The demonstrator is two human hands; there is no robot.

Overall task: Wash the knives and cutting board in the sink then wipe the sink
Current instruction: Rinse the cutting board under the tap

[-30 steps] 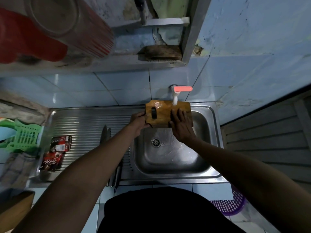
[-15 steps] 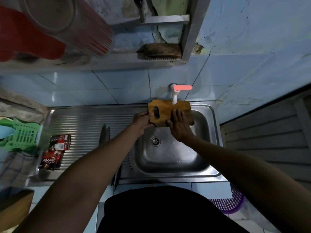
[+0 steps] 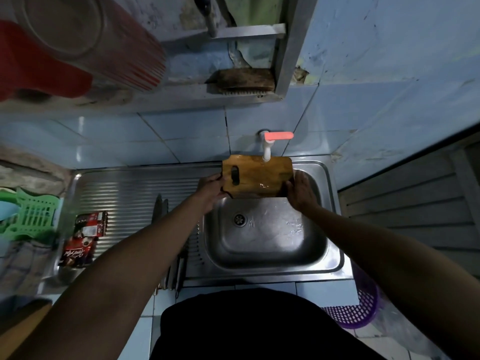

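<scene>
Cutting board (image 3: pixel 255 178) is held over the far edge of the sink (image 3: pixel 335 266), directly under the tap (image 3: pixel 267 149), with its long axis running left to right and its handle slot at the left end. We grip it at both short ends: our left hand (image 3: pixel 211 188) closes on the slotted end, our right hand (image 3: pixel 301 190) closes on the right end, so neither hand is nearer than the other. Its wet face is toward us. The basin holds only a film of water around the drain (image 3: pixel 240 219). Knives (image 3: pixel 161 206) lie on the ribbed drainboard (image 3: pixel 124 193) just left of the basin, near the left forearm. We judge rinsing is under way; any turn pivots about that left-right axis.
</scene>
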